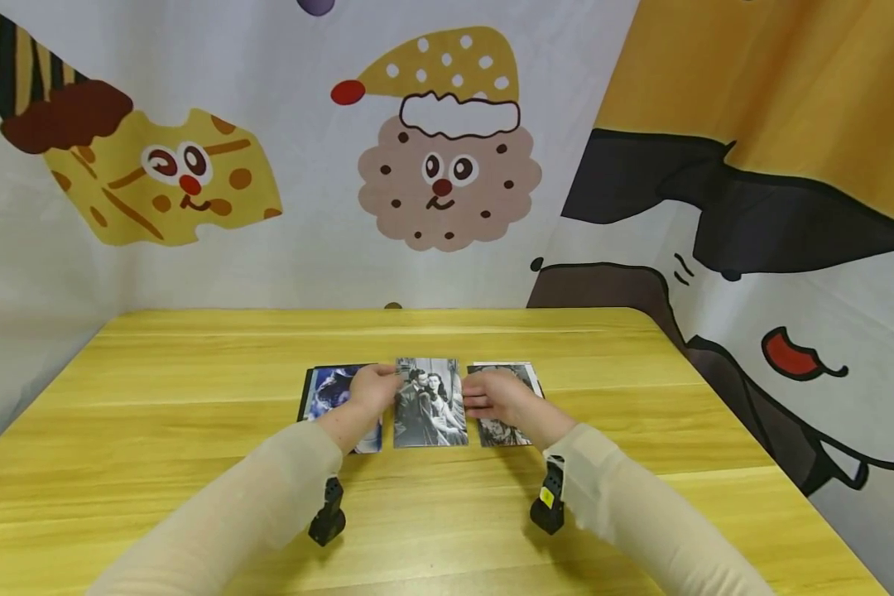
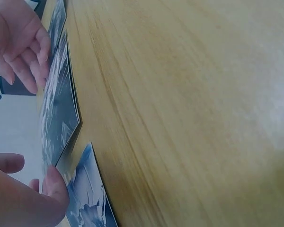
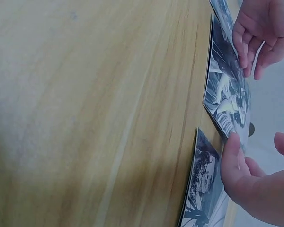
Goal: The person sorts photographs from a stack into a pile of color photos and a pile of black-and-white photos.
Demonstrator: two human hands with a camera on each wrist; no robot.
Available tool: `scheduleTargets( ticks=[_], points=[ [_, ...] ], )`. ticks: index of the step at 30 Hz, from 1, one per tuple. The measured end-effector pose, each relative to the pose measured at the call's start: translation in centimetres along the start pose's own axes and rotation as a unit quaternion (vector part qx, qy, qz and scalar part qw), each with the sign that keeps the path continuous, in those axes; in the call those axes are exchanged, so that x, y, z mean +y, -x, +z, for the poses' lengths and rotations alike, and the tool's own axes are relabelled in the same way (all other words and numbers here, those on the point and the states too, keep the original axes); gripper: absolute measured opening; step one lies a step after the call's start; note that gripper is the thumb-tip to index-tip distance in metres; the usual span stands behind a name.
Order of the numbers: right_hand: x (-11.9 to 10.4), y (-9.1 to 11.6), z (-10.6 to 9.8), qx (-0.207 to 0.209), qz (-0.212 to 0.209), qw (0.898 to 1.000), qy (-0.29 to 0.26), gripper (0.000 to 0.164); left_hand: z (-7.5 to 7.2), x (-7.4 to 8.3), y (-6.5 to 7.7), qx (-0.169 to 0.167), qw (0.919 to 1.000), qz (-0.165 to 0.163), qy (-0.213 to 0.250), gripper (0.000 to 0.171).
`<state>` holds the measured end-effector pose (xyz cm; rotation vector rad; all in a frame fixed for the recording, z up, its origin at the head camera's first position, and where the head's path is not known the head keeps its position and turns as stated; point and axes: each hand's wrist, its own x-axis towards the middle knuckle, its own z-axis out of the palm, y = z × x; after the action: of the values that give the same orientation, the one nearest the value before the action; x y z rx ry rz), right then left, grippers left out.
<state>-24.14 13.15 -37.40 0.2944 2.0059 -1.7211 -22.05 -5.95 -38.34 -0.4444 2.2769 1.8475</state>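
Three stacks of photo prints lie side by side on the table. On the middle one, a black-and-white photo shows a couple. My left hand reaches over the blue-toned photo on the left, its fingertips right at the middle photo's left edge. From the other side, my right hand extends over a dark grey photo, fingertips right at the middle photo's right edge. Both hands have relaxed, loosely extended fingers; in the right wrist view, the right hand's thumb stands apart from its fingers.
The wood-grain table extends around the stacks. A curtain printed with cartoon figures hangs behind its far edge. Dark wrist cameras hang under both sleeves. A white-edged print peeks out of the right stack.
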Motion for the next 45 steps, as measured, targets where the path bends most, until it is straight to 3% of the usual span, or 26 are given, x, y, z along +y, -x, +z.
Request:
scheduleTargets(
  ticks=[10, 21, 31, 39, 45],
  points=[
    [-0.2, 0.1, -0.1, -0.003, 0.0, 1.0, 0.02, 0.046, -0.2, 0.0, 0.0, 0.012, 0.9997, 0.009, -0.017, 0.039],
    [-0.2, 0.0, 0.0, 0.018, -0.018, 0.999, 0.028, 0.044, 0.0, 0.4, 0.1, 0.016, 0.9991, 0.012, 0.036, 0.044],
    [-0.3, 0.5, -0.4, 0.045, -0.05, 0.997, 0.033, 0.048, 0.1, 1.0, 0.6, -0.019, 0.9957, 0.018, 0.088, 0.046],
    [-0.4, 0.8, -1.4, 0.033, -0.059, 0.997, 0.037, 0.05, 0.1, 1.3, 0.7, -0.046, 0.9951, 0.022, 0.085, 0.046],
    [-0.6, 1.0, -2.0, 0.052, -0.062, 0.995, 0.055, 0.05, 0.5, 1.5, 0.8, -0.072, 0.9944, 0.032, 0.07, 0.048]
  ],
)
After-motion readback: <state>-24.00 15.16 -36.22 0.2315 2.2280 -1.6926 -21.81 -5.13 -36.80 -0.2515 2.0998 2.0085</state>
